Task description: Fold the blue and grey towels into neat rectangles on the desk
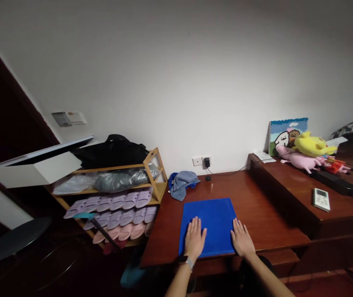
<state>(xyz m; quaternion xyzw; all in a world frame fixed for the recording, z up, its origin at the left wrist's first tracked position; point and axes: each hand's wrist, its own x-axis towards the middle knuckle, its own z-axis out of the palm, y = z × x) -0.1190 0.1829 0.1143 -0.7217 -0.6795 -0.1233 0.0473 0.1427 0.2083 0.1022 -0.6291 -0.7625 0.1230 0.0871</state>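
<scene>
On my feed, left side: wooden rack (159, 190), black bag (111, 150) up top, white box (46, 169) beside it. Plastic-wrapped bundles (121, 179) one shelf down, then I get rows of purple slippers (117, 201), pink slippers (125, 232) lower. Dark round seat (15, 239) at lower left. Crumpled grey cloth (181, 183) near the rack, some blue under it. Wall (176, 82) is pale; I see a black plug (207, 163) in a socket, thin cord running right. On the raised right surface (300, 198): dog picture (288, 134) against the wall, yellow plush (312, 144) on pink plush (298, 159), black adapter (334, 182), white remote (321, 199) nearer me.
</scene>
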